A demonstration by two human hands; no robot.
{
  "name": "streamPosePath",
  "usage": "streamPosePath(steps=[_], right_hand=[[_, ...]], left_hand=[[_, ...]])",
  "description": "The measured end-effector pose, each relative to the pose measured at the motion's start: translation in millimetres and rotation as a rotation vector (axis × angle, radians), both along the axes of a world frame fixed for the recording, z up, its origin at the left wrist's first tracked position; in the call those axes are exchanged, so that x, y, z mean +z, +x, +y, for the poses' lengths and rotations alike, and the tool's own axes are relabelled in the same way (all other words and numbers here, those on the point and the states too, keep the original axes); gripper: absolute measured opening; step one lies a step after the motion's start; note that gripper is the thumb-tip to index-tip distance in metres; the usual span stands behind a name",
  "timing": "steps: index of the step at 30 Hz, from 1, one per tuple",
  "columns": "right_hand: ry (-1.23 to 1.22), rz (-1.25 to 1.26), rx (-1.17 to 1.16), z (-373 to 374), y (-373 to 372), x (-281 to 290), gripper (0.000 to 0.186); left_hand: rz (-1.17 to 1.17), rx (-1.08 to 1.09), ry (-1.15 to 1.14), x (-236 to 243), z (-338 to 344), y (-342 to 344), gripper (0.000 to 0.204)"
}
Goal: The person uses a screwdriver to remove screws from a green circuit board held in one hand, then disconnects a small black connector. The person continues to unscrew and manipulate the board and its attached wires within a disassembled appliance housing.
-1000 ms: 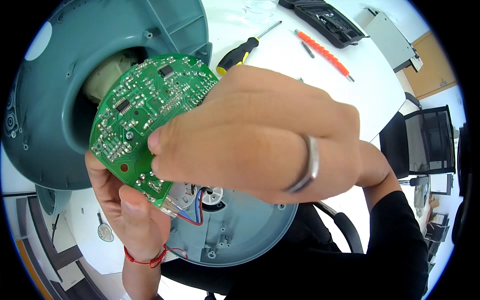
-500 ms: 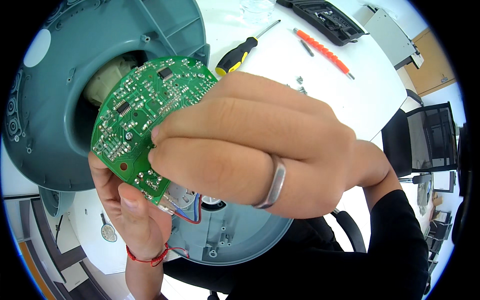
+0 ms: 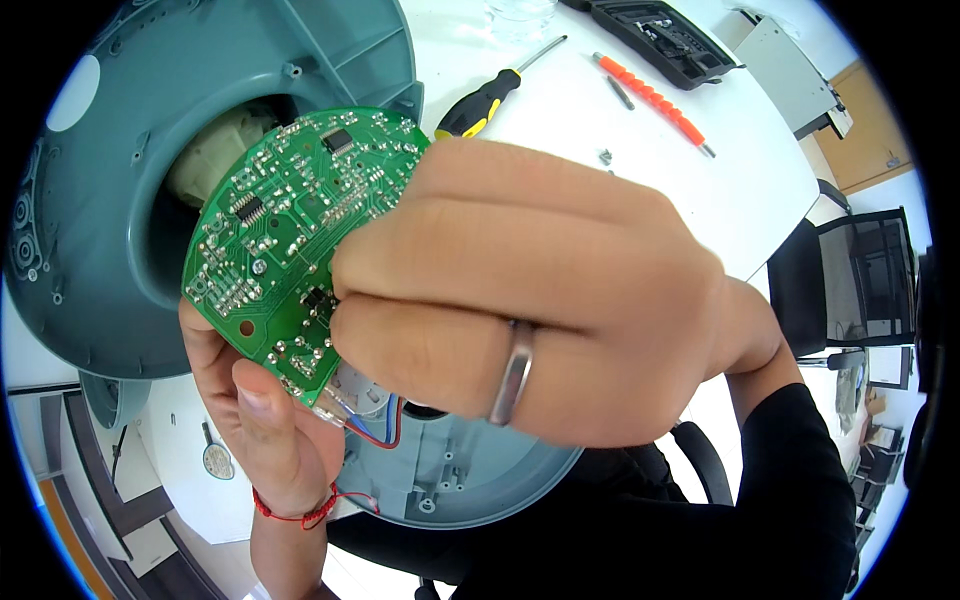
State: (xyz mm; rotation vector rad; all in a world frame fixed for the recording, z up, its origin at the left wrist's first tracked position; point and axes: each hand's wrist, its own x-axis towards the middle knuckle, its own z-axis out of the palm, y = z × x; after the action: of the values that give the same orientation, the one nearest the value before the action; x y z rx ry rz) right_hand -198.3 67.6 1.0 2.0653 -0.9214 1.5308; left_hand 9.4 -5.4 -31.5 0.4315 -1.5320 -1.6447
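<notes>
Wires (image 3: 398, 425) below the circuit board (image 3: 290, 235) could be straining if you're tugging; left hand (image 3: 272, 440) is clasping its edge, right hand (image 3: 540, 300) is curling over, hold hidden.

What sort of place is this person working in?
Probably an office or workroom, though I can't say which: a black chair stands beyond the white table, which holds a black-and-yellow screwdriver and a black tool case.

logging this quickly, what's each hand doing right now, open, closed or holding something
Left hand: closed on the green circuit board, at its lower left edge.
Right hand: fingers curled over the board; its grip is hidden, cannot tell.
</notes>
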Motion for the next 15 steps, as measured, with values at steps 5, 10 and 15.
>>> streamPosePath(steps=[5,10,15], right_hand=[[0.093,-0.041,0.089,-0.4,-2.4,3.2,0.02],[-0.048,-0.024,0.012,-8.7,3.8,-8.0,0.018],[-0.191,0.06,-0.121,-16.5,7.6,-8.0,0.019]], left_hand=[[0.049,-0.031,0.02,-3.0,-4.1,5.3,0.069],[0.101,-0.055,0.089,-4.1,-3.0,1.1,0.064],[0.068,-0.044,0.048,-1.8,-2.9,2.1,0.065]])
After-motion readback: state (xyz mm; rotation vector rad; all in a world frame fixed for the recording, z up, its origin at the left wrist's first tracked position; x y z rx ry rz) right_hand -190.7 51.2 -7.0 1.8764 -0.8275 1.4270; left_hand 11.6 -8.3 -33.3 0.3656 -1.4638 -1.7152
